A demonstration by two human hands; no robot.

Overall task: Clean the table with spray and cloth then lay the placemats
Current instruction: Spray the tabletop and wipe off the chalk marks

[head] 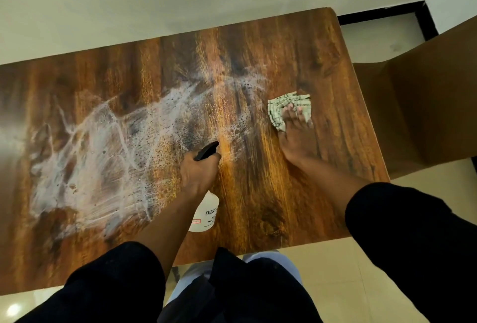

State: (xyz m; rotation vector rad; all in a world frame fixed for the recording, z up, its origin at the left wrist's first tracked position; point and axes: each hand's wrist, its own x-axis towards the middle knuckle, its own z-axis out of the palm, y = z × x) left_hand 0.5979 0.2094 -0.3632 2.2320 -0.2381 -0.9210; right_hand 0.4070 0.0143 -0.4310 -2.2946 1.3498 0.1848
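You're gripping the bottle (pixel 205 215) w/ your left hand (pixel 198 171), fingers curled round its neck, nozzle aiming across the wet table (pixel 271 193). Your right hand (pixel 299 136) is pressing flat, fingers straight, on the cloth (pixel 281 109) nr the right edge.

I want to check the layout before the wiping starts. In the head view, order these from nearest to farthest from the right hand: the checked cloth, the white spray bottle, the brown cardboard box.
From the right hand:
1. Checked cloth, under its fingers.
2. White spray bottle, to its left, in the left hand.
3. Brown cardboard box, off the wooden table's right edge.
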